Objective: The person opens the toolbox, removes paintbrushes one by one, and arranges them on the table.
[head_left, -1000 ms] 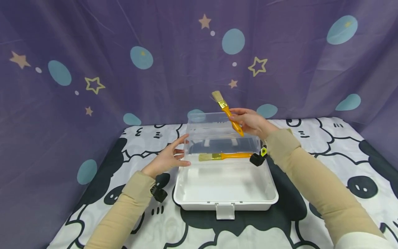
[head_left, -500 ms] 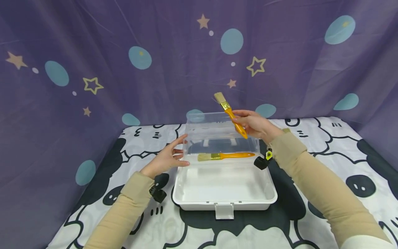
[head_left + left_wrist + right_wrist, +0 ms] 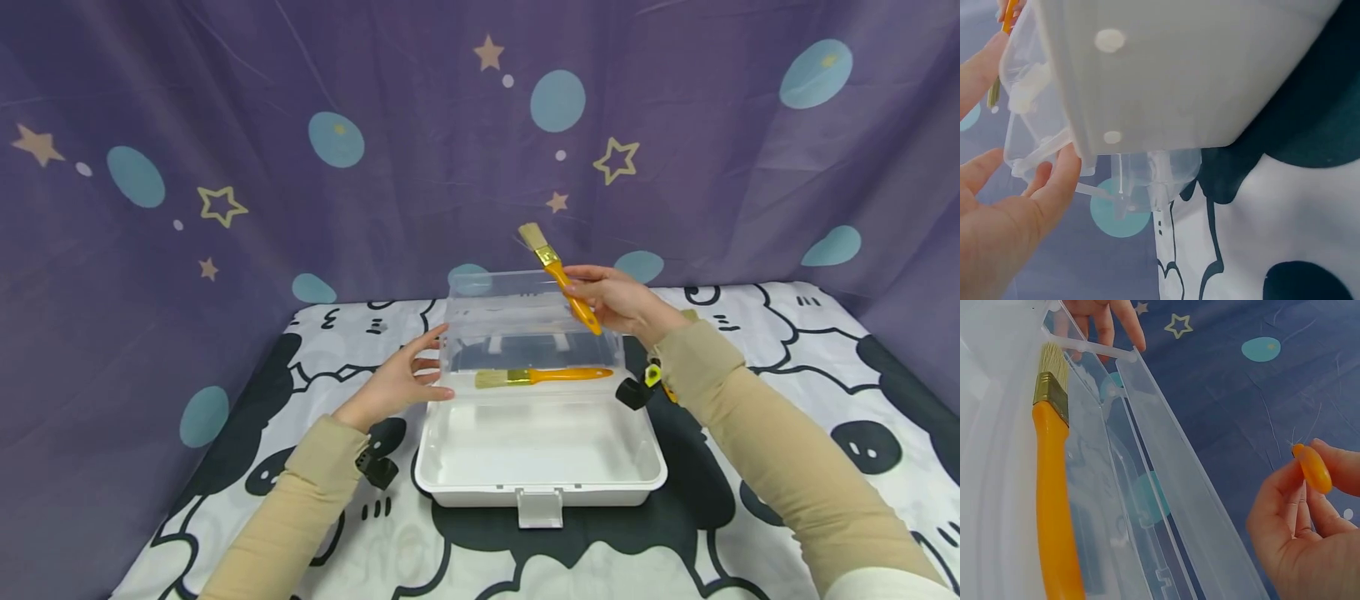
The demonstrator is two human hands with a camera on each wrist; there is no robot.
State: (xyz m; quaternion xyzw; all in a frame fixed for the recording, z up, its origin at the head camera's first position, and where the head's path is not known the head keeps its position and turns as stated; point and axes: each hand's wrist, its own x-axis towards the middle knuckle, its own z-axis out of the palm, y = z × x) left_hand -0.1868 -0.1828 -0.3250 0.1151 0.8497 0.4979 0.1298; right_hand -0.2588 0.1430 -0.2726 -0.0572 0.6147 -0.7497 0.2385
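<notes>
A white plastic box point(image 3: 540, 495) stands with its clear tiered trays point(image 3: 525, 321) raised at the back. One flat paintbrush point(image 3: 555, 376) with an orange handle and pale bristles lies lengthwise behind the box's main compartment. Above the trays, my right hand point(image 3: 611, 302) pinches a second such paintbrush point(image 3: 549, 257) by the handle, bristles up and to the left. Its handle end point(image 3: 1316, 472) points at the right wrist camera. My left hand point(image 3: 393, 383) is at the trays' left side, fingers spread and fairly straight, with fingertips point(image 3: 1066, 165) at the clear link arms by the box corner.
A cloth point(image 3: 360, 550) with a black-and-white cartoon print covers the table. Behind it hangs a purple curtain point(image 3: 427, 167) with stars and blue ovals. A white latch point(image 3: 540, 508) sticks out from the box front. Something yellow point(image 3: 670, 394) shows beside the right cuff.
My right hand has shifted slightly right and down with the paintbrush over the trays. The left hand has stayed at the trays' left side, and the lying paintbrush has not moved.
</notes>
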